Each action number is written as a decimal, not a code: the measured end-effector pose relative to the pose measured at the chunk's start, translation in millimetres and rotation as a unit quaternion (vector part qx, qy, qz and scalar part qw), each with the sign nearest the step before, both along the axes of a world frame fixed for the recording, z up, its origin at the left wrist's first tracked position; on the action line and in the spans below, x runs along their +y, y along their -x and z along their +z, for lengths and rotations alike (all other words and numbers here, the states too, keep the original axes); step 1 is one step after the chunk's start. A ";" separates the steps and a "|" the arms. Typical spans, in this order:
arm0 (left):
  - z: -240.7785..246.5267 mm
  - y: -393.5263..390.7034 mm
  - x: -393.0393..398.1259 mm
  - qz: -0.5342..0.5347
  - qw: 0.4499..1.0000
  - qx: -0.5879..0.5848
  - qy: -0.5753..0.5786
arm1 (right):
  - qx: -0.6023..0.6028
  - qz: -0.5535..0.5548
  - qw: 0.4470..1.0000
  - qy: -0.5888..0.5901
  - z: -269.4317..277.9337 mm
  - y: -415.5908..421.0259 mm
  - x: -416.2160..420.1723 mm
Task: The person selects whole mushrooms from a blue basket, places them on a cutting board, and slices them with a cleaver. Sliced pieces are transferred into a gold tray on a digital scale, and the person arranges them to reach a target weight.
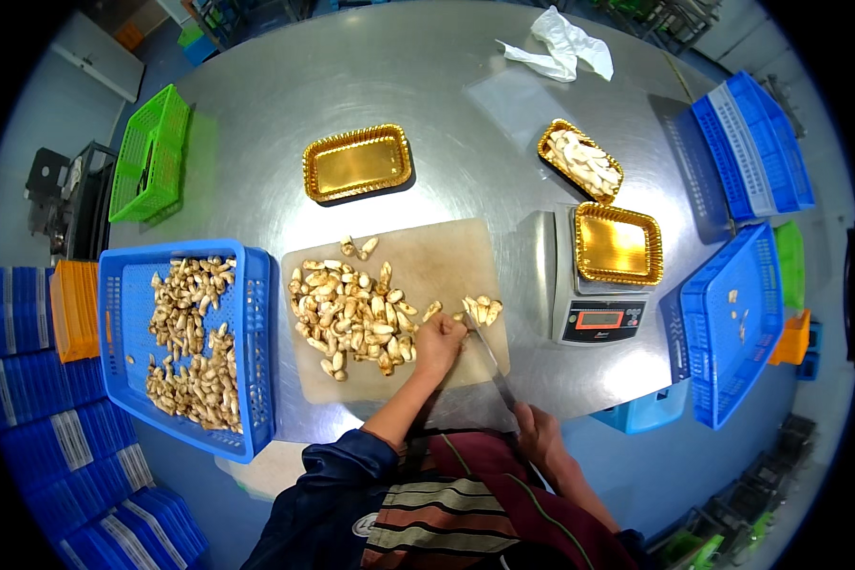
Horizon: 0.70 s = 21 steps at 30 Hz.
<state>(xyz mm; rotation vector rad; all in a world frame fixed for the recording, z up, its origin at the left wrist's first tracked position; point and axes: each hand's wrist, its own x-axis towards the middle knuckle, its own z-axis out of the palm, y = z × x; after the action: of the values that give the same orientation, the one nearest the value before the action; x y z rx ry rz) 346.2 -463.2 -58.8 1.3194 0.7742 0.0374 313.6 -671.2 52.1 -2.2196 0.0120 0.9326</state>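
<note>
My right hand grips the handle of a kitchen knife, whose blade slants up and left over the cutting board. Close to the blade's tip, my left hand is bunched around a small mushroom, mostly hidden by the fingers. A heap of brown-and-white mushrooms covers the left part of the board. Just right of the tip lies a small group of trimmed mushrooms. One loose mushroom rests above my left hand.
Left of the board, a blue plastic crate holds more mushrooms. A gold tray sits on the digital scale; another gold tray behind it holds pale mushroom pieces. A third gold tray stands farther back. Blue crate at right holds scraps.
</note>
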 end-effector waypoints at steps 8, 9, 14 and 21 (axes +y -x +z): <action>18.7 15.4 14.1 -0.034 0.998 0.060 -0.013 | 0.018 -0.065 0.996 -0.065 -18.1 -5.2 21.2; 24.0 18.9 16.9 -0.032 0.998 0.062 0.011 | 0.072 -0.113 0.989 -0.070 -13.4 -4.8 18.3; 19.8 28.6 47.9 0.008 0.983 0.051 -0.177 | 0.054 -0.127 0.988 -0.074 -9.2 4.8 -9.1; 53.1 -7.9 64.6 -0.236 0.841 0.051 -0.484 | 0.072 0.024 0.997 -0.031 6.0 15.7 -12.2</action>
<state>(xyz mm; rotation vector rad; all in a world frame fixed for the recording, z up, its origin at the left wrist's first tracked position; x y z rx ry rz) 354.0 -398.6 -5.6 2.4774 0.4837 -0.0462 297.9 -683.4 58.1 -2.0989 -0.0047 1.1044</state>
